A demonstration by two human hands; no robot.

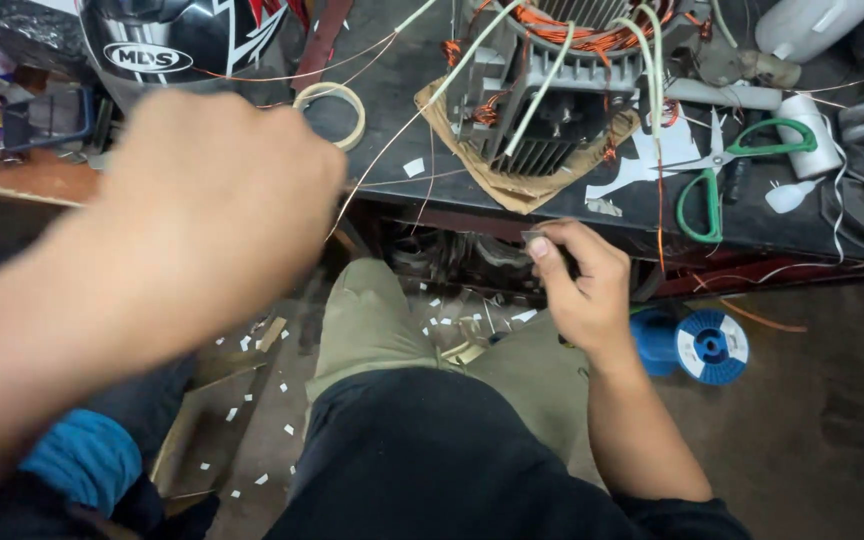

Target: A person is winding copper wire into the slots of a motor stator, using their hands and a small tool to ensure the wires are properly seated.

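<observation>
1. While my left hand (217,190) is blurring large on the near left, I am pinching a thin wire (392,150) in it, fingers pressed together.
2. That wire is running far and right, up to the grey motor (542,100) with copper windings on the dark bench (402,60).
3. I am curling my right hand (577,285) at the bench's near edge, thumb and fingers pinching a small dark piece (535,238).
4. Green-handled scissors (727,160) are lying right of the motor.

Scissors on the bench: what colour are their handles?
Green handles on the scissors, clearest in the head view.
</observation>
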